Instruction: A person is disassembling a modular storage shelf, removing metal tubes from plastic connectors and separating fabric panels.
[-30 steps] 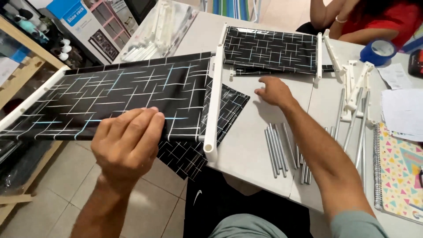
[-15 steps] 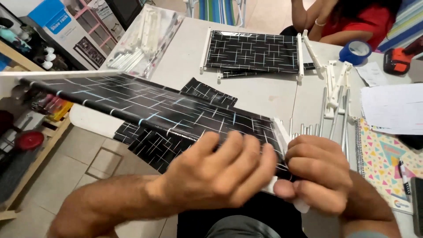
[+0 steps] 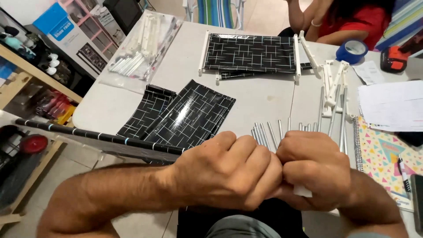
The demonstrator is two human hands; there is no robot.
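My left hand (image 3: 229,172) is clenched around the near end of a long black patterned shelf panel (image 3: 101,140), which now lies edge-on and stretches out to the left beyond the table. Pressed against it, my right hand (image 3: 315,169) grips a white plastic end piece (image 3: 303,191) that shows just below its fingers. Both fists meet at the table's front edge. Two loose black patterned sheets (image 3: 180,115) lie flat just beyond my left hand.
Several metal rods (image 3: 269,132) lie behind my hands. An assembled black panel with white rails (image 3: 249,53) sits farther back, white plastic connectors (image 3: 332,83) to its right. Blue tape roll (image 3: 352,50), papers, a spiral notebook (image 3: 381,158), a bag of parts (image 3: 139,48). A person sits across the table.
The long panel has been lifted off the table, swung round and turned edge-on. My right hand left the table to join the left at its near end; both now clench there.
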